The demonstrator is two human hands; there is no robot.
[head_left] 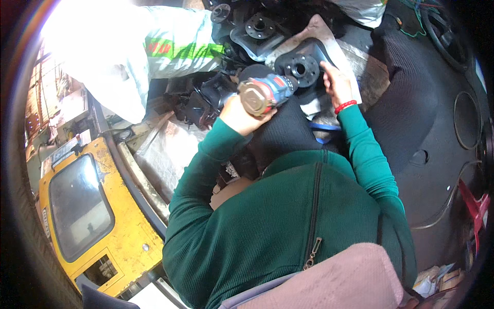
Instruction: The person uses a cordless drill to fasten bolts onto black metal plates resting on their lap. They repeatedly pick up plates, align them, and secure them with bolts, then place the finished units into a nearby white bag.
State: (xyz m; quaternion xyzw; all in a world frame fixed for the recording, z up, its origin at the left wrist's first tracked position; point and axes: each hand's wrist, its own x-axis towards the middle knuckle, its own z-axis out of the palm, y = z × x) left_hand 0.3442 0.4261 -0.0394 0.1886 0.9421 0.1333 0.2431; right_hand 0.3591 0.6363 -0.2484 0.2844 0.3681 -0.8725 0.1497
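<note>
My left hand (241, 114) is wrapped round a blue and red cordless drill (278, 88), whose front end points right. The drill's tip meets or overlaps the near edge of a black part (310, 76) with a round flange, a centre hole and small holes around it; I cannot tell whether they touch. On the right side of that part, my right hand (337, 86) is closed with its fingers at the part's edge. Beneath the part lies a pale, worn sheet (337, 44), near my dark-clad knees.
Beyond the drill lie more black flanged parts (252, 30). A large white sack (182, 49) stands at the upper left. A yellow machine panel (126, 206) with a dark window is on the left. A thin hose (445, 208) and a red object (476, 206) are at right.
</note>
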